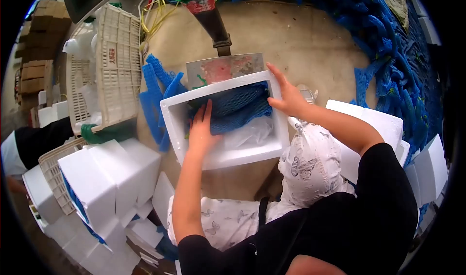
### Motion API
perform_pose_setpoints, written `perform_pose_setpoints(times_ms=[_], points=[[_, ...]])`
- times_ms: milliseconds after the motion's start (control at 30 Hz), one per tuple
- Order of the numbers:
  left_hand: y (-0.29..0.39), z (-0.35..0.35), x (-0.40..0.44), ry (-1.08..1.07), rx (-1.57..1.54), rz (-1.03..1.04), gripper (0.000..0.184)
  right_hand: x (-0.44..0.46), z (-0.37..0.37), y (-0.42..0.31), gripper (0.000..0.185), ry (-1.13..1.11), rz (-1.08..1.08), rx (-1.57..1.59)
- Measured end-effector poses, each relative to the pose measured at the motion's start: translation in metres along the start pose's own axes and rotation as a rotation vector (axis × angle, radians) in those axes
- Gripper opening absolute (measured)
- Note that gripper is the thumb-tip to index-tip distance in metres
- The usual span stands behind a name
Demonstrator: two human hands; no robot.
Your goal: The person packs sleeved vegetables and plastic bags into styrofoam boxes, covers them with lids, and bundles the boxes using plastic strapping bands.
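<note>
A white foam box [228, 164], its top uncovered, sits tilted in front of me. Inside it lies blue netting [238, 105], with a crumpled clear plastic bag [252, 133] along the near side. My left hand [201, 132] reaches into the box at the left, fingers stretched out against the netting. What lies under its palm is hidden. At the right wall, my right hand [286, 93] grips the box, thumb over the rim and fingers along the outside near the far corner. Behind the box stands a metal plate with red marks [224, 67], fixed to a dark post [211, 23].
Blue netted bundles [383, 47] line the table's far and right edges. Loose blue netting [158, 95] lies left of the box. A white plastic crate [119, 66] stands on edge at left. Foam boxes [104, 178] crowd both sides. Another person's dark sleeve [46, 139] shows far left.
</note>
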State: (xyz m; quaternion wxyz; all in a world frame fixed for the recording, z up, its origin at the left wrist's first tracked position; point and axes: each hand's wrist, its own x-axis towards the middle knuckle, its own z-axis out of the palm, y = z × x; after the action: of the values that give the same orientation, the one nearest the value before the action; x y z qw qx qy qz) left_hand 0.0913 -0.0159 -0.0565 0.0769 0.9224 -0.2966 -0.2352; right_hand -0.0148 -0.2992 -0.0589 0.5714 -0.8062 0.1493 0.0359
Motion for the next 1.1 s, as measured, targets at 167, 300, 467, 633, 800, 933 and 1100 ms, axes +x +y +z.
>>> perform_pose_setpoints(times_ms=[167, 300, 467, 633, 800, 933, 1100], points=[[-0.023, 0.008, 0.001, -0.024, 0.025, -0.072, 0.081, 0.004, -0.001, 0.007, 0.087, -0.021, -0.047, 0.044], [-0.017, 0.011, 0.016, 0.395, 0.067, 0.08, 0.066, 0.006, 0.002, 0.017, 0.086, 0.049, -0.102, 0.037], [-0.029, 0.023, 0.036, 0.496, 0.079, 0.084, 0.076, 0.005, 0.006, 0.016, 0.085, 0.107, -0.16, 0.014], [-0.019, 0.024, 0.034, 0.389, -0.122, 0.061, 0.091, 0.006, 0.004, 0.016, 0.085, 0.12, -0.159, -0.039], [-0.012, 0.016, 0.018, 0.436, 0.039, 0.069, 0.085, 0.009, 0.0, 0.019, 0.088, 0.051, -0.129, -0.032], [-0.023, 0.038, -0.016, 0.43, -1.166, -0.625, 0.056, 0.006, 0.003, 0.02, 0.088, 0.071, -0.095, 0.004], [-0.007, 0.03, 0.042, 0.505, -1.604, -1.101, 0.045, 0.008, 0.002, 0.023, 0.088, 0.078, -0.133, -0.005]])
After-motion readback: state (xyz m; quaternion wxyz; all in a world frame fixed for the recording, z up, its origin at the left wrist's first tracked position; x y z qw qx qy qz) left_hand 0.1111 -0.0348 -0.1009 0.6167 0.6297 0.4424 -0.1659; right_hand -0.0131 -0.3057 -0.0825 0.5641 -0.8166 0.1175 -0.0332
